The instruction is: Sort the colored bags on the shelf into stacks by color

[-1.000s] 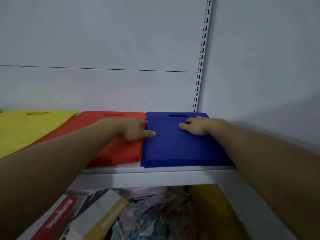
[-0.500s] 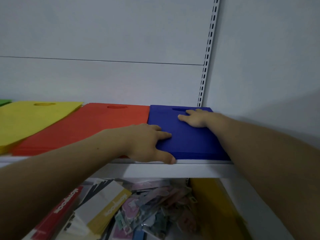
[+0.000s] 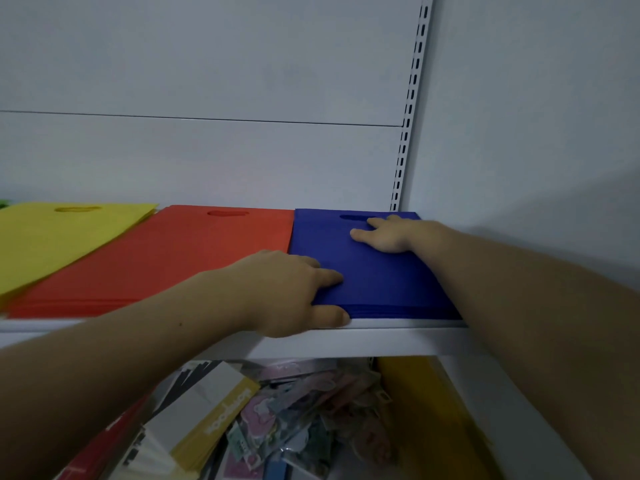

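Three flat stacks of bags lie side by side on a white shelf (image 3: 398, 337): yellow bags (image 3: 52, 237) on the left, red bags (image 3: 173, 261) in the middle, blue bags (image 3: 381, 282) on the right against the side wall. My left hand (image 3: 298, 292) is at the blue stack's front left corner, with fingers flat on top and thumb against the front edge. My right hand (image 3: 384, 233) rests flat on the blue stack near its handle cutout at the back.
A green sliver (image 3: 3, 202) shows at the far left edge. A slotted upright (image 3: 408, 116) runs up the back corner. Below the shelf lie boxes (image 3: 214, 407), several loose packets (image 3: 304, 410) and a yellow item (image 3: 422, 410).
My left hand slid from the seam between red and blue toward me to the blue stack's front corner. My right hand moved farther back, up to the handle cutout.
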